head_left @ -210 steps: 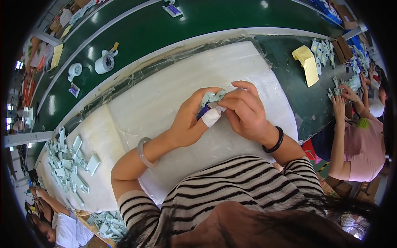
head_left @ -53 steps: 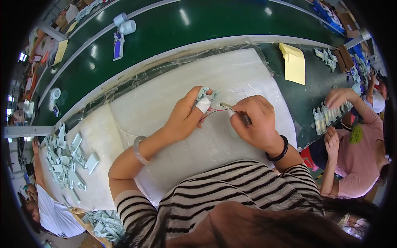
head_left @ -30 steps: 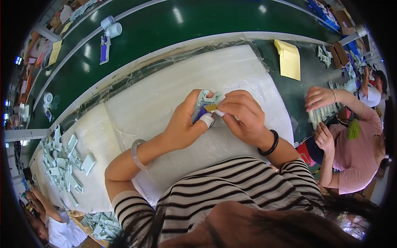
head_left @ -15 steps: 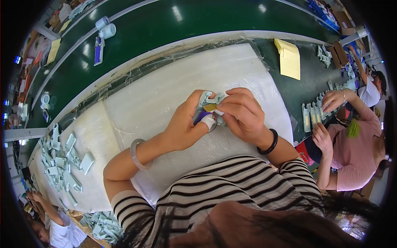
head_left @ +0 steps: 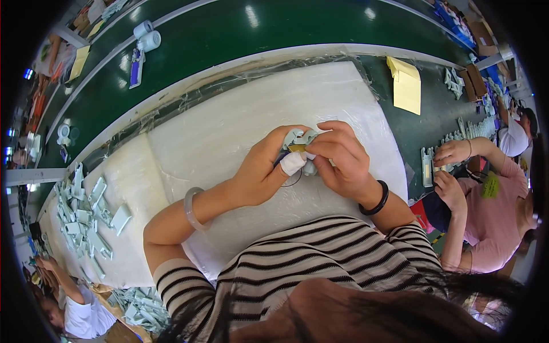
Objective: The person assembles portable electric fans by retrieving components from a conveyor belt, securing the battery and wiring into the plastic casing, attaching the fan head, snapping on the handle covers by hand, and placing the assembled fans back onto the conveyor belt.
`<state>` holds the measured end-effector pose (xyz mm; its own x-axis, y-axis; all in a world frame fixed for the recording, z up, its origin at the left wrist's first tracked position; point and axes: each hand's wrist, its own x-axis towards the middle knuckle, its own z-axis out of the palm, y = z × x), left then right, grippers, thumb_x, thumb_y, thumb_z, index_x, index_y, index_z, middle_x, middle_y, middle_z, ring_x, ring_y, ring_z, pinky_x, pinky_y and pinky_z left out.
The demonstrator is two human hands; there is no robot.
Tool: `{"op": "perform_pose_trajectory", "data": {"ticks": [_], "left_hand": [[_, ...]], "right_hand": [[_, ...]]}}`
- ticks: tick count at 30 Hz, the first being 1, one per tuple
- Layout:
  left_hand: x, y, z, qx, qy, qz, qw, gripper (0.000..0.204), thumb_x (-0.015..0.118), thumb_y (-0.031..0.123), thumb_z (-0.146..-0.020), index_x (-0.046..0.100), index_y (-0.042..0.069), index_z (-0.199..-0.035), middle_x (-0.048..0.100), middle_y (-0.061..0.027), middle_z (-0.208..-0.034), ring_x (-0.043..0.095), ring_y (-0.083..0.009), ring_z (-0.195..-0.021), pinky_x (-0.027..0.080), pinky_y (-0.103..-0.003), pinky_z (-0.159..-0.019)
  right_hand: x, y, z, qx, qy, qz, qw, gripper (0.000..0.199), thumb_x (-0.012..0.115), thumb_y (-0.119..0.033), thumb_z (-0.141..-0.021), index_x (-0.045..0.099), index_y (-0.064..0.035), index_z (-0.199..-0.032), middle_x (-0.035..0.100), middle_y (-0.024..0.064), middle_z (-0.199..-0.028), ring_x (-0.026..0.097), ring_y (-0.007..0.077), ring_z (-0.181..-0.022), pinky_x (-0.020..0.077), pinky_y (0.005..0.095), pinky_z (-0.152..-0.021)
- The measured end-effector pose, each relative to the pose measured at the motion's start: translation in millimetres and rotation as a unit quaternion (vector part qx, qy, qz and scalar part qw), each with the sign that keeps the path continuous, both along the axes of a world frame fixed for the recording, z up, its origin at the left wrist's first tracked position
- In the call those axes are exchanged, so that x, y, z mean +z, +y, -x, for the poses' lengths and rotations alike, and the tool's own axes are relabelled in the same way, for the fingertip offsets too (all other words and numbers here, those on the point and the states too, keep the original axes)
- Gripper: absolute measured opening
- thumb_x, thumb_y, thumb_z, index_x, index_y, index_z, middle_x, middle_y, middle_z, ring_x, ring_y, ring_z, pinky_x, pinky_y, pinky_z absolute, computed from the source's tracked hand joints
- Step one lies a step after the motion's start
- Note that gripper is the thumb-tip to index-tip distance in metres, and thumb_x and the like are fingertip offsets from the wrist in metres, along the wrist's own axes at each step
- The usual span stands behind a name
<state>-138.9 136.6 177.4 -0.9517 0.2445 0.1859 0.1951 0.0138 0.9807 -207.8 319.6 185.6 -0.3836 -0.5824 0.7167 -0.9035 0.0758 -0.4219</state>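
fingers and thumb of the left hand (head_left: 263,164) close round a pale green housing (head_left: 301,137), the thumb bearing a white wrap (head_left: 292,163). the housing is held over the mat (head_left: 229,123); its curved end points away from the person, toward the belt (head_left: 257,28), but the hands hide too much to tell its long axis. the right hand (head_left: 344,159) is half closed, fingertips at the yellow plate (head_left: 297,148) just below that curved end; whether they pinch or only press, i cannot tell. pale green parts (head_left: 86,216) lie heaped to the left.
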Motion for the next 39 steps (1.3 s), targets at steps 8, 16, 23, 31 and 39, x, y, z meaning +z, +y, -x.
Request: {"op": "perform_pose_trajectory", "data": {"ticks": [8,16,23,31,39], "left_hand": [[-2.9,0.7,-1.2,0.019,0.019,0.021,0.999,0.037,0.045,0.017,-0.097,0.042,0.001,-0.130,0.054,-0.0026,-0.087,0.047,-0.0051,-0.066,0.042,-0.019,-0.055],[-2.3,3.2,0.9,0.051,0.011,0.006,0.999,0.031,0.047,0.016,-0.097,0.049,0.000,-0.124,0.056,-0.0013,-0.081,0.046,-0.0043,-0.061,0.039,-0.019,-0.052],[1.7,2.4,-0.3,0.072,-0.003,0.009,0.997,0.027,0.050,0.019,-0.096,0.053,0.000,-0.115,0.059,-0.0040,-0.081,0.050,-0.0090,-0.065,0.042,-0.023,-0.058],[-6.7,-2.1,4.1,0.044,-0.089,0.002,0.995,0.023,0.052,0.023,-0.095,0.054,0.002,-0.104,0.059,-0.0069,-0.074,0.052,-0.0145,-0.065,0.044,-0.028,-0.060],[-1.3,-3.5,3.3,0.019,0.061,0.097,0.993,0.024,0.051,0.017,-0.093,0.052,0.001,-0.111,0.059,-0.0126,-0.082,0.057,-0.0235,-0.068,0.046,-0.034,-0.063]], "right_hand": [[-2.2,-0.6,-0.3,0.000,0.005,-0.002,1.000,0.027,0.068,0.008,-0.065,0.062,-0.0018,-0.088,0.061,0.0087,-0.083,0.059,0.0235,-0.077,0.0492,0.0427,-0.086],[-1.2,-5.3,-1.4,-0.015,0.007,-0.004,1.000,0.025,0.068,0.005,-0.066,0.062,-0.0035,-0.088,0.061,0.0067,-0.080,0.059,0.0216,-0.074,0.0458,0.0418,-0.088],[3.9,-8.9,-5.2,-0.048,0.002,-0.025,0.999,0.024,0.066,0.005,-0.065,0.063,-0.0052,-0.086,0.061,0.0040,-0.076,0.059,0.0182,-0.067,0.0439,0.0407,-0.089],[12.0,0.2,-2.4,-0.043,-0.035,-0.108,0.993,0.025,0.066,0.003,-0.068,0.063,-0.0053,-0.091,0.060,0.0071,-0.081,0.059,0.0225,-0.077,0.0445,0.0368,-0.088],[15.3,-2.9,-2.2,0.104,-0.265,-0.073,0.956,0.047,0.062,-0.009,-0.082,0.050,-0.0025,-0.127,0.052,0.0165,-0.129,0.052,0.0302,-0.116,0.0409,0.0367,-0.097]]}}
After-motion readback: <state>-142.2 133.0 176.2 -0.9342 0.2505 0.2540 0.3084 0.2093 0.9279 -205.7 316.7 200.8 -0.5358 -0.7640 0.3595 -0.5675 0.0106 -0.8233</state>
